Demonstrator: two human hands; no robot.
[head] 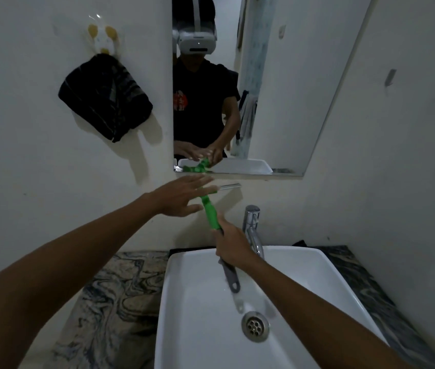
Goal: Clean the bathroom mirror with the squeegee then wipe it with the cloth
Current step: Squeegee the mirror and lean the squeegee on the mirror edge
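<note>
The squeegee, green with a grey handle end, is gripped in the right hand above the white sink, its blade just below the mirror. The left hand hovers flat and spread by the blade. A dark cloth hangs on the pale wall, left of the mirror. A marbled tabletop carries the sink, beside a chrome tap.

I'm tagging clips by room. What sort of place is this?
A small home bathroom, most likely: a white basin with a chrome tap, a wall mirror above it, and a dark towel hanging beside.
</note>
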